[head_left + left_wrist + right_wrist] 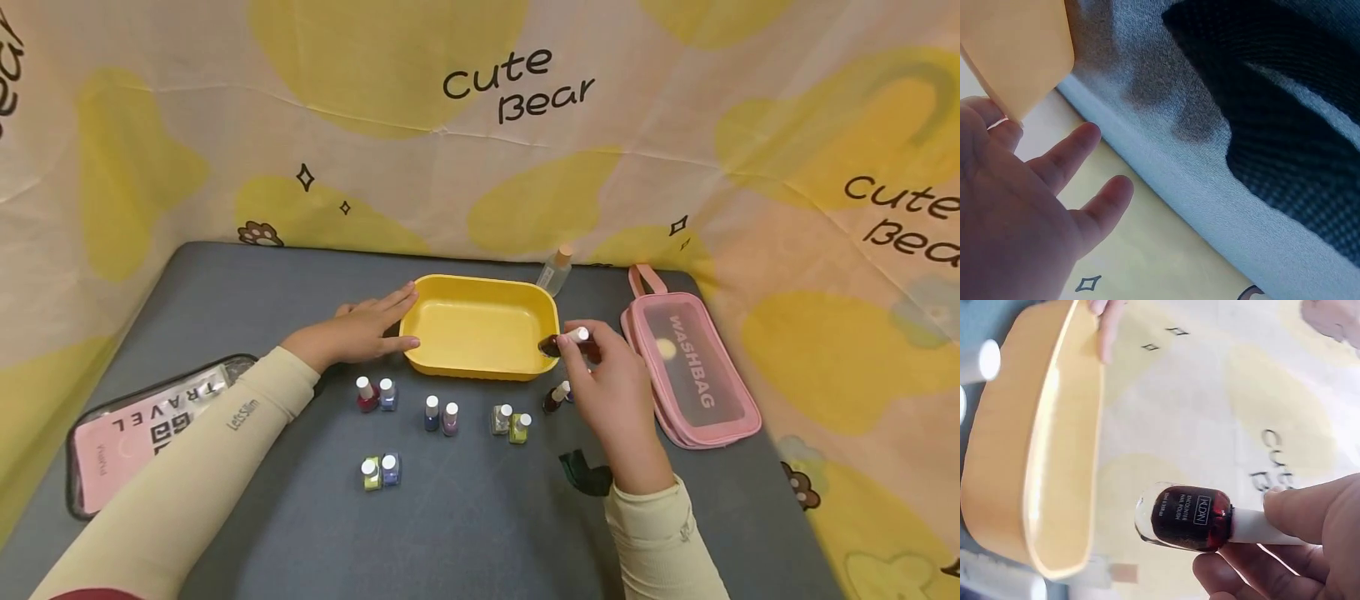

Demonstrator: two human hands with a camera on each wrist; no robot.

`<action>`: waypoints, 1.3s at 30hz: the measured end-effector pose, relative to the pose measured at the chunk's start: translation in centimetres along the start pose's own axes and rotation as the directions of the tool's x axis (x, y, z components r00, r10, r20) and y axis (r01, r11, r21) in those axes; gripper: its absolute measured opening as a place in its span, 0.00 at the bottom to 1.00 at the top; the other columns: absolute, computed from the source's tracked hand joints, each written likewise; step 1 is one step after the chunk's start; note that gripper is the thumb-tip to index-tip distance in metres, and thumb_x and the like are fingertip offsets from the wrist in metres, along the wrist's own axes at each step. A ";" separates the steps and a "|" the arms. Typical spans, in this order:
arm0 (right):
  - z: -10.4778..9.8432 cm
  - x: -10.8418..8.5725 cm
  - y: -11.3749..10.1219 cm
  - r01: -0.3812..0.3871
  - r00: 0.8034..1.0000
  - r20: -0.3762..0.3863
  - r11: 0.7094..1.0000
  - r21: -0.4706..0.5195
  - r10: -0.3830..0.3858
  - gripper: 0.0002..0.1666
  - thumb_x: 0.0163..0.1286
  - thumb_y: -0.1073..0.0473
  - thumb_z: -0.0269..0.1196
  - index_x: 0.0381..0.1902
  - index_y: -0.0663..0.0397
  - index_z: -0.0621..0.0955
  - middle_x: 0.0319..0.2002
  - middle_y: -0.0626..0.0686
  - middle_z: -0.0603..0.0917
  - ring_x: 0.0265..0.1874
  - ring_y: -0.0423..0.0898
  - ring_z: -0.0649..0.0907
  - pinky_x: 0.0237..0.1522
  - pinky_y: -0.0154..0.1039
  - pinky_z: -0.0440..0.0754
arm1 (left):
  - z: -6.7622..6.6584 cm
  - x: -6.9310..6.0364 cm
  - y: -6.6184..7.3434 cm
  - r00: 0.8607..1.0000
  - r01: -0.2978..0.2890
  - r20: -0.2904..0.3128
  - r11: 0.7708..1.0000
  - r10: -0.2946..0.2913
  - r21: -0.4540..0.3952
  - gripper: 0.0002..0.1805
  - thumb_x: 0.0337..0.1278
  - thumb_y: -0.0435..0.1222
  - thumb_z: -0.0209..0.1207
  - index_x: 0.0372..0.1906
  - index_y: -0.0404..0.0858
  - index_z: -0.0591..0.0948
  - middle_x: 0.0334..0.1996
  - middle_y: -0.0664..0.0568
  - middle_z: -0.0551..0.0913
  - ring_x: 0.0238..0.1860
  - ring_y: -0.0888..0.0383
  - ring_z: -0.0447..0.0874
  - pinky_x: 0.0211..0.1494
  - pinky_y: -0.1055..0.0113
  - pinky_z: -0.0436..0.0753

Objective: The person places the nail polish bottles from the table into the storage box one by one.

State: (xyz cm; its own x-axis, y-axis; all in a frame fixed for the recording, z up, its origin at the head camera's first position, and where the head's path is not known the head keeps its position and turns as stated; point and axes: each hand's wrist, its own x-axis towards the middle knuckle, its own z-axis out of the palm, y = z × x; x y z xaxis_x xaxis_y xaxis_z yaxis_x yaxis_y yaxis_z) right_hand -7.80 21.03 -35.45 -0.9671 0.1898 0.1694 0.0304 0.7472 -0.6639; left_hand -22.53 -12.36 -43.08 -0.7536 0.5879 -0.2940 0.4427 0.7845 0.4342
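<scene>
My right hand (618, 396) pinches a dark red nail polish bottle (1188, 515) by its white cap, tilted sideways, at the right end of a yellow tray (480, 367). Fingers of my left hand (360, 329) are spread against the tray's left rim; in the left wrist view some fingertips touch its edge. Nothing lies inside the tray. In front of it, white-capped polish bottles stand in pairs: red (367, 396) with light blue, dark blue (431, 415) with lilac, silvery (500, 421) with yellow-green. A dark bottle (553, 400) stands near my right hand, its neighbour mostly hidden.
Nearer me stands a yellow-green bottle (371, 473) beside a blue one (391, 472). A clear bottle with a peach cap (555, 273) is behind the tray. A pink washbag (693, 367) lies right, a clear travel pouch (150, 429) left, partly under my left sleeve.
</scene>
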 end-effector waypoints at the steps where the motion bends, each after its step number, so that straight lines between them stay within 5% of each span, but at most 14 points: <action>1: 0.3 0.7 -0.2 -0.007 1.000 0.019 1.000 -0.008 0.007 0.17 0.78 0.52 0.68 0.58 0.53 0.85 0.49 0.52 0.90 0.49 0.52 0.87 0.51 0.55 0.85 | 0.0 0.0 0.0 1.000 0.000 0.001 1.000 0.000 0.003 0.52 0.76 0.63 0.53 0.88 0.47 0.42 0.87 0.54 0.34 0.83 0.34 0.47 0.73 0.25 0.49; 13: 3.7 4.8 0.7 -0.007 0.958 0.279 0.983 -0.182 0.059 0.16 0.78 0.53 0.68 0.56 0.56 0.85 0.46 0.53 0.91 0.43 0.53 0.86 0.45 0.50 0.83 | -0.1 0.0 -0.1 1.000 -0.007 0.002 1.000 0.006 0.021 0.52 0.76 0.64 0.53 0.88 0.48 0.41 0.87 0.55 0.34 0.83 0.35 0.47 0.74 0.25 0.48; 23: 5.9 5.6 1.4 0.034 0.942 0.329 0.959 -0.282 0.064 0.15 0.76 0.56 0.70 0.54 0.59 0.86 0.43 0.55 0.89 0.37 0.53 0.83 0.42 0.48 0.82 | 0.0 0.1 0.1 1.000 0.014 0.008 1.000 -0.015 0.024 0.51 0.77 0.63 0.53 0.88 0.49 0.41 0.87 0.56 0.33 0.83 0.34 0.48 0.74 0.26 0.48; 39: 6.5 6.1 0.9 0.085 0.934 0.352 0.924 -0.373 0.056 0.16 0.75 0.53 0.71 0.53 0.55 0.87 0.40 0.54 0.88 0.35 0.54 0.83 0.41 0.50 0.82 | -0.1 -0.1 0.3 1.000 0.003 -0.004 1.000 -0.003 0.029 0.50 0.77 0.61 0.54 0.88 0.47 0.43 0.87 0.52 0.35 0.82 0.31 0.49 0.73 0.25 0.49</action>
State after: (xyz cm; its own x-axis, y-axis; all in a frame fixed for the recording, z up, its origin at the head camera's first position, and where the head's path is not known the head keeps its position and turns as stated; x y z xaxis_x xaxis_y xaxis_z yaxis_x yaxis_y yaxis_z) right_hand -15.32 18.70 -39.72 -0.9908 -0.0046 -0.1352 0.0402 0.9442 -0.3268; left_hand -22.35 -12.24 -42.87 -0.7570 0.5847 -0.2917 0.4540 0.7917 0.4088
